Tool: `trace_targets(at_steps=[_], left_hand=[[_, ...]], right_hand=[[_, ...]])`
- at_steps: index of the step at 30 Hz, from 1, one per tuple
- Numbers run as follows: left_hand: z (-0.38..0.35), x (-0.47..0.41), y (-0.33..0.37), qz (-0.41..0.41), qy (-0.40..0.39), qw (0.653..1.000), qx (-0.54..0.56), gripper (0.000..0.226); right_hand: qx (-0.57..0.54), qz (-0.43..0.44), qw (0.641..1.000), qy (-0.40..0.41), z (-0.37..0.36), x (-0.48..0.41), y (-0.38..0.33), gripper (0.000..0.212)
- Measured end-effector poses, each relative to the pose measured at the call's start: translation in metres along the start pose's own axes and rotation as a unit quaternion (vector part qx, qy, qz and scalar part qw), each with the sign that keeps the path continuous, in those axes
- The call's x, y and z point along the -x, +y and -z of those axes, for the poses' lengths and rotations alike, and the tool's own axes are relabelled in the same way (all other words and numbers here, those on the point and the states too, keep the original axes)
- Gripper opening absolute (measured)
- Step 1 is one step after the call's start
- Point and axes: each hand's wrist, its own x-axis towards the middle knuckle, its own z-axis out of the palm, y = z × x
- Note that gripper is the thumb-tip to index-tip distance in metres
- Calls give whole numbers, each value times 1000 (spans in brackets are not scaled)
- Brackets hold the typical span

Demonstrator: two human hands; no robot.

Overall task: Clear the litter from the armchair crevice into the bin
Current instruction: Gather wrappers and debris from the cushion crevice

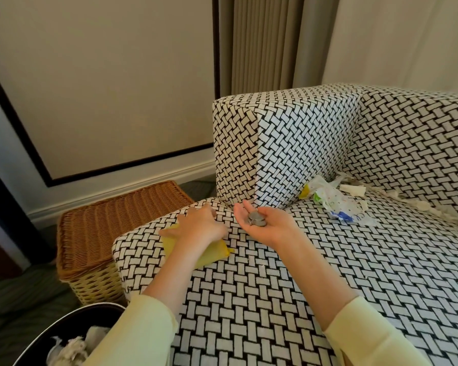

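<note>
The armchair (315, 260) has a black-and-white woven pattern. My right hand (265, 224) is held palm up over the seat near the armrest base, cupping a small stack of coins (255, 219). My left hand (198, 224) lies palm down on a yellow cloth (212, 256) at the seat's front left corner. Litter sits along the crevice at the back: a crumpled printed plastic wrapper (336, 202) and torn white paper scraps (352, 187), with more scraps (431, 207) to the right. The dark bin (72, 320) stands at the lower left with crumpled white waste inside.
A wicker basket with a lid (111, 220) stands on the floor between the armchair and the wall. The boxy armrest (283, 143) rises just behind my hands. Curtains (265, 40) hang behind the chair.
</note>
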Motion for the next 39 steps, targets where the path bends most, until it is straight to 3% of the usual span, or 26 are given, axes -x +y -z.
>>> trace_targets(at_steps=[3, 7, 11, 14, 16, 24, 31, 35, 37, 39], left_hand=[[6, 2, 0, -30, 44, 991, 119, 38], [13, -7, 8, -57, 30, 951, 303, 28], [20, -14, 31, 7, -3, 911, 412, 24], [21, -10, 41, 24, 2, 900, 435, 18], [17, -10, 43, -19, 0, 884, 466, 25], [15, -9, 57, -63, -29, 883, 465, 32], [10, -18, 51, -102, -27, 845, 525, 33], [6, -22, 55, -104, -33, 867, 487, 25], [9, -19, 57, -92, -28, 882, 461, 12], [10, -19, 57, -124, -4, 893, 432, 13]], right_hand=[[25, -13, 999, -21, -4, 7, 4, 40], [72, -30, 996, -53, -8, 10, 3, 32], [136, 13, 987, -90, -16, 17, -6, 62], [146, 30, 984, -103, -20, 28, -16, 56], [144, 20, 984, -103, -22, 30, -21, 47], [239, 45, 966, -92, -35, 31, -21, 59], [238, 65, 967, -67, -36, 26, -19, 54], [305, 58, 948, -74, -36, 28, -19, 72], [326, 45, 941, -82, -34, 32, -20, 72], [336, 34, 937, -86, -33, 33, -23, 72]])
